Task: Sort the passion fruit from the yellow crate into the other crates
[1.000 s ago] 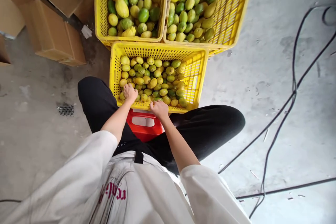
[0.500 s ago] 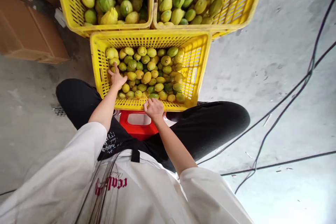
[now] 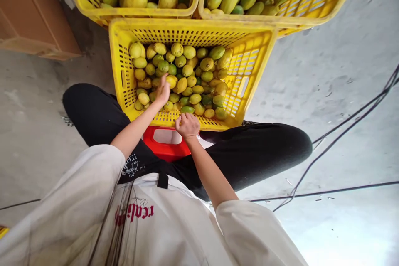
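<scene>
My left hand point(image 3: 162, 92) reaches into the near yellow plastic crate point(image 3: 114, 64), low over the lemons. Its fingers are stretched out and partly apart, beside a bright yellow lemon point(image 3: 171, 81); any fruit directly beneath the palm is hidden. My right hand point(image 3: 188, 125) is closed over the crate's near rim, knuckles up. Yellow and green lemons cover the crate's floor, among them a greener one point(image 3: 217, 52) toward the far right and a pale yellow one point(image 3: 135, 50) in the far left corner.
Two more yellow crates, one left point(image 3: 131, 12) and one right point(image 3: 243, 20), hold lemons beyond the near crate. A red stool point(image 3: 165, 149) is between my legs. Cardboard boxes point(image 3: 37, 16) stand at left. Black cables point(image 3: 343, 120) cross the grey floor at right.
My left hand has moved right, from the crate's left side toward its middle. The right hand stays on the near rim. The view has shifted closer to the near crate.
</scene>
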`<act>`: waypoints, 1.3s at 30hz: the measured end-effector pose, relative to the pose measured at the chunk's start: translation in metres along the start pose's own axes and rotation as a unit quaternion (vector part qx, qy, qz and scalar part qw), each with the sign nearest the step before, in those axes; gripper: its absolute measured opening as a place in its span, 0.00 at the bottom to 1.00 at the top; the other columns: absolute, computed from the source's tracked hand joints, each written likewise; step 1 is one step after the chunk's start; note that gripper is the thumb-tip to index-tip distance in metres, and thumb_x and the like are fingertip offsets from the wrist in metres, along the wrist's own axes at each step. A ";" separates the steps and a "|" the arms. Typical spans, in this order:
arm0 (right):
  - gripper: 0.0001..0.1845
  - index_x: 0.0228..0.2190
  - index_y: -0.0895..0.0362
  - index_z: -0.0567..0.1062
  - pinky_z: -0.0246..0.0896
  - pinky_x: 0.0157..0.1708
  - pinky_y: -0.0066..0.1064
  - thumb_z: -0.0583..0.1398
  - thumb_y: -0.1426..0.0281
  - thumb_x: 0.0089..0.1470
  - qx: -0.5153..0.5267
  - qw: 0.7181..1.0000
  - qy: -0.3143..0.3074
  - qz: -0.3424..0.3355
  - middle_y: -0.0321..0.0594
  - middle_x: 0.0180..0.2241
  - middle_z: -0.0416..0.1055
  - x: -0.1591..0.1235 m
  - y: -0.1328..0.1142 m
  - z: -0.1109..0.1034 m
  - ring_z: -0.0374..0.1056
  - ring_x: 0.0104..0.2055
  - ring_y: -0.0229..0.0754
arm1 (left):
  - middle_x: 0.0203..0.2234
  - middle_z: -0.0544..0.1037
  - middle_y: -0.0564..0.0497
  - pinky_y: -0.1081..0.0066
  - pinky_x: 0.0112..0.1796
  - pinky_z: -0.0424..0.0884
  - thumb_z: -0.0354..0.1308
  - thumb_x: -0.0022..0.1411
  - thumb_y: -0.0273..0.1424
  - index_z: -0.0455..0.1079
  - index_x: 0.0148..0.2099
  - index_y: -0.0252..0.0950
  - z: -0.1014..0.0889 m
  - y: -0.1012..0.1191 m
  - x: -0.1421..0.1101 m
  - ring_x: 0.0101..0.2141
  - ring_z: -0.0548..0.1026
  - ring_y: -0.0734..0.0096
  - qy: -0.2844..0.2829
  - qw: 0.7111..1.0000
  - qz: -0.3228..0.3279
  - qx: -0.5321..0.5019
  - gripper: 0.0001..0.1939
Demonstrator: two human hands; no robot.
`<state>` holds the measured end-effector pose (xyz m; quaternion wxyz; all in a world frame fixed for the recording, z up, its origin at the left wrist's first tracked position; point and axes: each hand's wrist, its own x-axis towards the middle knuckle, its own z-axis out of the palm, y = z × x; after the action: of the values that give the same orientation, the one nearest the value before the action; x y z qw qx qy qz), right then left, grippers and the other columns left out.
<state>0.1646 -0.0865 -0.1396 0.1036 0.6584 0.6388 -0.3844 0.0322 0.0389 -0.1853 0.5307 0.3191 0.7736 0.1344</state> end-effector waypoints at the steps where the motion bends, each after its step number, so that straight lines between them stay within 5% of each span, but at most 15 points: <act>1: 0.21 0.42 0.58 0.85 0.59 0.47 0.42 0.53 0.65 0.71 -0.002 1.000 0.000 0.000 0.56 0.42 0.80 0.000 0.000 0.000 0.72 0.49 0.58 | 0.75 0.69 0.49 0.56 0.75 0.56 0.48 0.76 0.27 0.73 0.66 0.43 0.013 0.006 -0.008 0.77 0.59 0.58 -0.060 0.997 0.046 -0.022 0.23; 4: 0.20 0.44 0.60 0.85 0.59 0.46 0.43 0.54 0.66 0.69 -0.014 1.000 -0.009 0.000 0.56 0.42 0.80 0.001 0.000 0.001 0.72 0.49 0.58 | 0.75 0.68 0.46 0.45 0.78 0.40 0.55 0.72 0.30 0.75 0.63 0.42 0.047 0.020 -0.033 0.80 0.53 0.54 -0.195 0.965 0.174 0.008 0.20; 5: 0.20 0.44 0.60 0.85 0.59 0.46 0.43 0.55 0.66 0.68 -0.017 1.000 -0.011 -0.001 0.56 0.43 0.81 0.001 0.000 0.000 0.72 0.49 0.58 | 0.74 0.69 0.46 0.45 0.78 0.40 0.56 0.73 0.32 0.74 0.62 0.42 0.052 0.022 -0.039 0.79 0.54 0.54 -0.195 0.963 0.185 0.010 0.19; 8: 0.19 0.43 0.60 0.85 0.58 0.45 0.42 0.55 0.66 0.69 -0.019 1.000 0.001 -0.008 0.55 0.41 0.80 0.000 0.000 0.001 0.72 0.48 0.57 | 0.72 0.70 0.42 0.53 0.77 0.51 0.56 0.73 0.35 0.74 0.60 0.41 0.037 0.018 -0.035 0.76 0.60 0.53 -0.082 0.980 0.179 0.013 0.16; 11: 0.19 0.39 0.58 0.85 0.57 0.43 0.41 0.55 0.66 0.69 -0.020 0.999 0.033 -0.019 0.53 0.38 0.80 0.000 0.001 0.004 0.72 0.45 0.54 | 0.64 0.76 0.37 0.49 0.76 0.50 0.55 0.74 0.34 0.76 0.57 0.35 -0.009 0.005 -0.002 0.73 0.62 0.46 0.007 0.981 0.119 0.153 0.15; 15: 0.16 0.34 0.58 0.84 0.55 0.40 0.40 0.57 0.67 0.66 -0.026 0.995 0.084 -0.040 0.50 0.34 0.78 0.001 0.003 0.013 0.70 0.40 0.52 | 0.58 0.79 0.31 0.40 0.73 0.43 0.49 0.76 0.30 0.77 0.58 0.27 -0.055 -0.008 0.052 0.72 0.60 0.44 -0.022 0.910 0.059 0.409 0.19; 19: 0.14 0.32 0.57 0.82 0.54 0.38 0.40 0.58 0.67 0.65 -0.029 0.991 0.120 -0.058 0.48 0.31 0.76 0.003 0.001 0.017 0.69 0.38 0.52 | 0.52 0.81 0.32 0.41 0.69 0.52 0.49 0.71 0.25 0.78 0.57 0.26 -0.064 -0.009 0.088 0.71 0.63 0.40 -0.087 0.846 0.023 0.525 0.21; 27: 0.12 0.33 0.57 0.82 0.51 0.38 0.41 0.59 0.68 0.65 -0.017 0.993 0.106 -0.058 0.48 0.32 0.78 0.004 -0.004 0.014 0.70 0.39 0.52 | 0.62 0.78 0.29 0.35 0.71 0.43 0.54 0.72 0.23 0.64 0.72 0.19 -0.078 0.014 0.098 0.73 0.56 0.45 -0.212 0.680 0.042 0.700 0.29; 33: 0.13 0.33 0.58 0.82 0.50 0.38 0.41 0.59 0.67 0.66 -0.006 0.992 0.111 -0.066 0.49 0.33 0.78 0.004 -0.006 0.015 0.70 0.39 0.53 | 0.66 0.74 0.25 0.26 0.69 0.44 0.54 0.74 0.25 0.59 0.74 0.16 -0.082 0.027 0.097 0.72 0.55 0.41 -0.261 0.633 0.056 0.726 0.31; 39: 0.15 0.34 0.58 0.83 0.50 0.39 0.41 0.58 0.67 0.67 -0.001 0.993 0.099 -0.068 0.49 0.34 0.79 0.004 -0.006 0.012 0.70 0.40 0.52 | 0.68 0.73 0.28 0.24 0.69 0.46 0.60 0.62 0.22 0.61 0.76 0.24 -0.086 0.027 0.108 0.73 0.56 0.33 -0.280 0.606 0.063 0.742 0.41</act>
<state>0.1537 -0.0901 -0.1485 0.0138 0.6480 0.6896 -0.3231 -0.0613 0.1395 -0.2153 0.2928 0.6731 0.4001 -0.5487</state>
